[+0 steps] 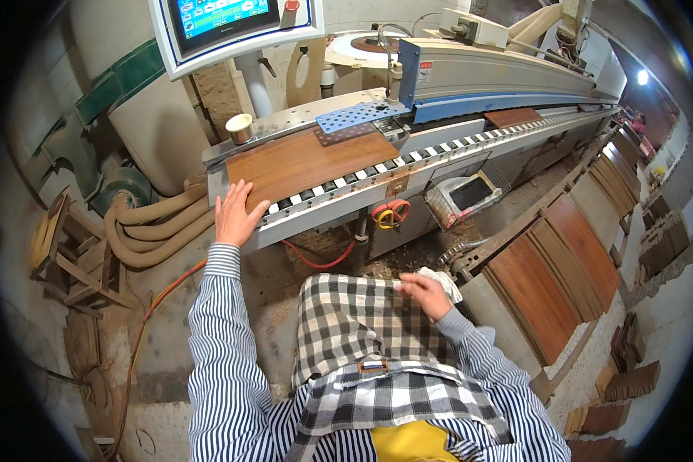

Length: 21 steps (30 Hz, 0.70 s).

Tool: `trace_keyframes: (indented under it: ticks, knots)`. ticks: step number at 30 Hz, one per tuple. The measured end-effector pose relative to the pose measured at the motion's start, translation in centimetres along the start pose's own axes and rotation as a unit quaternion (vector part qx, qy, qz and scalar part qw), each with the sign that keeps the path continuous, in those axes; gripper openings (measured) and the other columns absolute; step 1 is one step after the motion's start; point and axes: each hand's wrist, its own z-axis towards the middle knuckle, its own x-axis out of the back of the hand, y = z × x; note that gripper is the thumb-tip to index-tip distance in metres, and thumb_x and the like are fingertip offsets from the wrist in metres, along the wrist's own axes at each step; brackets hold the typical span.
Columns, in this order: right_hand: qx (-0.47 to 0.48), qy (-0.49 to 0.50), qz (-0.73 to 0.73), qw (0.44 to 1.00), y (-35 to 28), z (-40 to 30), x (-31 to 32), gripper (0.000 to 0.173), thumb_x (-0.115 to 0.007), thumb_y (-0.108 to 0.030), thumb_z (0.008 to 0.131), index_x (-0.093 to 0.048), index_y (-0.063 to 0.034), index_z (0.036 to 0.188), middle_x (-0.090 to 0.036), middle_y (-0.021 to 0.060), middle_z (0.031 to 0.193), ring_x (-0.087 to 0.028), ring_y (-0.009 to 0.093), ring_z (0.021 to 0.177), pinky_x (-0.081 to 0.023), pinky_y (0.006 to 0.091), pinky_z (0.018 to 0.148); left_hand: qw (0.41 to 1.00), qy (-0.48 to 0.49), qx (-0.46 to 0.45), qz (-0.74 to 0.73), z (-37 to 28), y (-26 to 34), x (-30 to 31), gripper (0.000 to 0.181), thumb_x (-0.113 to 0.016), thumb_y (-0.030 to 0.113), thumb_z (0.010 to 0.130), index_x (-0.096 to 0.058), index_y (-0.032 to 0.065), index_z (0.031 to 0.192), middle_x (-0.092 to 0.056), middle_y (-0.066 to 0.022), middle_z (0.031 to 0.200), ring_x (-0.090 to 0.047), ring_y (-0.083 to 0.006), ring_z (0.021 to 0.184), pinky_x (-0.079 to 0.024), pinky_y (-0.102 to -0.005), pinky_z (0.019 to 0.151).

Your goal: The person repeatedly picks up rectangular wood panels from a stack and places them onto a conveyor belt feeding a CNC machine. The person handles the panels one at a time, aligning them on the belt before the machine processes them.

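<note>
My left hand point(238, 212) lies with spread fingers on the near left corner of a brown wood-grain panel point(300, 159). The panel rests flat on the infeed of an edge-banding machine point(496, 72), beside its row of black and white conveyor pads point(346, 179). A blue perforated plate point(355, 117) sits just above the panel's far side. My right hand point(426, 293) hovers over the lap of my checked apron point(375, 323), fingers loosely bent and slightly blurred, with nothing visible in it. Right behind that hand is a crumpled white cloth point(442, 281).
Farther along the machine lies another brown panel point(513, 118). An open tin point(240, 128) stands at the infeed's back left, below a control screen point(228, 17). Scissors point(390, 215) and a wire basket point(468, 193) hang in front. Stacked boards point(534, 294) line the right; ribbed hoses point(150, 231) run left.
</note>
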Motion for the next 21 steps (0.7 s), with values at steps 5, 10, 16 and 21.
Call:
trace_keyframes:
  ticks: [5, 10, 16, 21]
  knots:
    - [0.136, 0.086, -0.481, 0.862, 4.4, -6.8, 0.7, 0.041, -0.061, -0.023, 0.085, -0.057, -0.0017, 0.12, -0.054, 0.0182, 0.126, -0.047, 0.036, 0.117, -0.036, 0.0457, 0.103, 1.0, 0.001, 0.006, -0.02, 0.7, -0.2, -0.3, 0.068, -0.059, 0.052, 0.084, -0.048, 0.0085, 0.135, -0.038, -0.0146, 0.147, -0.03, -0.0281, 0.139, -0.014, -0.0485, 0.114]
    - [0.158, 0.103, -0.516, 0.836, 6.4, -7.7, 0.0, 0.04, -0.061, -0.023, 0.085, -0.057, -0.0054, 0.121, -0.048, 0.0169, 0.133, -0.04, 0.036, 0.126, -0.034, 0.0487, 0.105, 0.998, 0.052, 0.033, 0.013, 0.4, 0.0, -0.9, 0.07, -0.06, 0.053, 0.084, -0.046, 0.0096, 0.137, -0.035, -0.0181, 0.148, -0.029, -0.0304, 0.139, -0.014, -0.0467, 0.115]
    - [0.141, 0.112, -0.495, 0.85, 6.3, -7.7, 0.0, 0.037, -0.061, -0.022, 0.084, -0.059, -0.0061, 0.118, -0.049, 0.0148, 0.132, -0.04, 0.035, 0.127, -0.033, 0.0477, 0.105, 0.997, 0.033, 0.066, 0.008, 0.4, 0.3, -0.7, 0.079, -0.063, 0.058, 0.079, -0.044, 0.0089, 0.138, -0.034, -0.0225, 0.147, -0.03, -0.0321, 0.138, -0.011, -0.0493, 0.115]
    - [0.168, 0.123, -0.491, 0.846, 6.6, -7.7, 0.2, 0.036, -0.063, -0.021, 0.083, -0.06, -0.0062, 0.116, -0.05, 0.0146, 0.131, -0.042, 0.036, 0.124, -0.036, 0.0472, 0.103, 0.997, 0.028, 0.075, 0.008, 0.4, 0.4, -0.6, 0.078, -0.063, 0.057, 0.079, -0.045, 0.0093, 0.138, -0.034, -0.0214, 0.147, -0.029, -0.0318, 0.138, -0.01, -0.0513, 0.114]
